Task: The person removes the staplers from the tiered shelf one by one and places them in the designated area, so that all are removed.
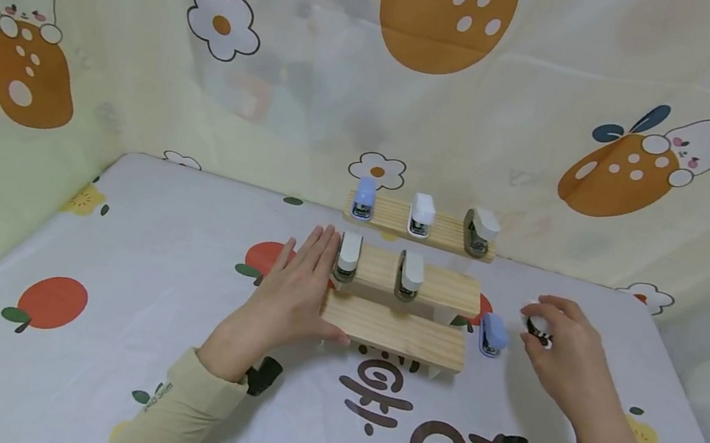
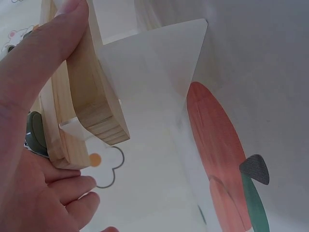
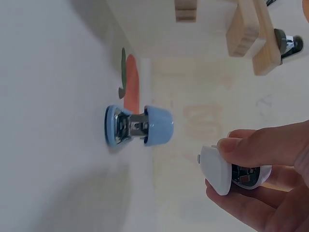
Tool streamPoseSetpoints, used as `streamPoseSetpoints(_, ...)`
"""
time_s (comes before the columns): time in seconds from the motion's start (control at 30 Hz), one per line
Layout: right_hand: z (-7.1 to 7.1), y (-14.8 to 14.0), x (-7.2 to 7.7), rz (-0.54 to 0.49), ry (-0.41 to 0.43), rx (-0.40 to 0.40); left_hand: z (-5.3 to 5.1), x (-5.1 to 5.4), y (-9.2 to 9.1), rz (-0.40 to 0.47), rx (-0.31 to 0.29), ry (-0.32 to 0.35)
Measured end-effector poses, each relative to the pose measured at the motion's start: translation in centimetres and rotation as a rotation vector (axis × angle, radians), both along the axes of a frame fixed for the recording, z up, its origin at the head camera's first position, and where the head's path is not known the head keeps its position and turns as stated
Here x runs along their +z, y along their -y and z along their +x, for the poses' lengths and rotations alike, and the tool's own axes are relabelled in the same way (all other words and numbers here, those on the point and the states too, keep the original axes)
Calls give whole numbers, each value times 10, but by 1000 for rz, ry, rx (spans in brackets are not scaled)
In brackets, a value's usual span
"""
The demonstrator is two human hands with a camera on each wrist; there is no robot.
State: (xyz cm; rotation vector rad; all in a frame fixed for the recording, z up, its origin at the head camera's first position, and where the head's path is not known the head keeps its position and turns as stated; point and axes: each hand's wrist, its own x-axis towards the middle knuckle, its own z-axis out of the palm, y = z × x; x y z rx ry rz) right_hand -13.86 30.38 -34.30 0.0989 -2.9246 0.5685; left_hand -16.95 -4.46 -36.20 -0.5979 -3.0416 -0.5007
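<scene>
My right hand [image 1: 568,362] pinches a small white stapler [image 3: 216,169] between thumb and fingers, raised to the right of a three-step wooden rack [image 1: 396,329]. Below it and to its left, a blue mini stapler [image 1: 493,334] stands on the table. My left hand [image 1: 288,293] lies along the rack's left end with straight fingers. Its thumb touches the front of the lowest plank, as the left wrist view also shows. The middle step carries a white-topped stapler [image 1: 349,254] by my fingertips and another white-topped stapler [image 1: 411,274]; nothing stands on the lowest step.
On the top step stand a blue stapler [image 1: 365,198], a white stapler [image 1: 422,213] and a dark-based stapler with a white top [image 1: 481,232]. A printed cloth covers the table [image 1: 153,313]. Behind the rack hangs a patterned curtain [image 1: 303,109].
</scene>
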Motion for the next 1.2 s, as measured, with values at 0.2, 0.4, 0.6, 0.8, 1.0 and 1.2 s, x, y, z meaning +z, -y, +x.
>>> streamPoseSetpoints(0.2,-4,-12,-5,-3,58,-12,0,0,0,12,-1,11)
streamPoseSetpoints(0.4,-6,-22,-11,-6,94,-20,1,2,0,12,2,27)
streamPoseSetpoints(0.6,-8,-27,-17,-16,94,-11,1,2,0,12,1,30)
streamPoseSetpoints(0.8,-10,-33,-23,-12,135,-15,1,2,0,11,-3,19)
streamPoseSetpoints(1.0,-11,-35,-29,0,152,-16,1,2,0,2,-3,14)
streamPoseSetpoints(1.2,-12,-37,-35,12,147,-11,1,1,0,0,-2,15)
